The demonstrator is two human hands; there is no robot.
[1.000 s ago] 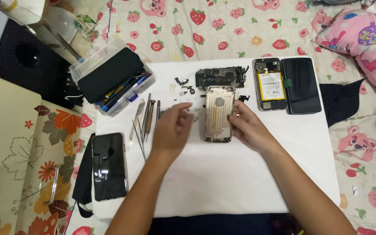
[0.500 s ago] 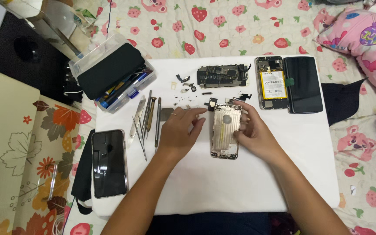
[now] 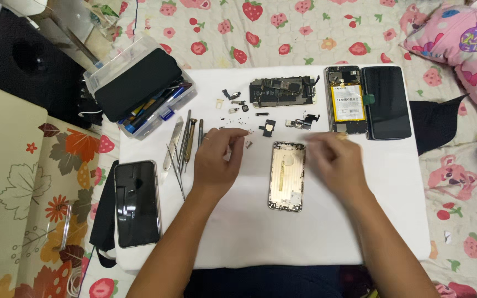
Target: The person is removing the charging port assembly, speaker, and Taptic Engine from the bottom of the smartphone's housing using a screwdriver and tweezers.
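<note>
Hands hover beside the gold phone shell [image 3: 287, 175]: left hand [image 3: 219, 160] fingers pinched together, right hand [image 3: 335, 160] blurred, grip unclear.

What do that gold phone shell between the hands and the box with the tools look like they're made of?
The gold phone shell looks like brushed metal, with a dull champagne sheen. The tool box seems to be clear plastic: the tools inside show through its walls.
</note>
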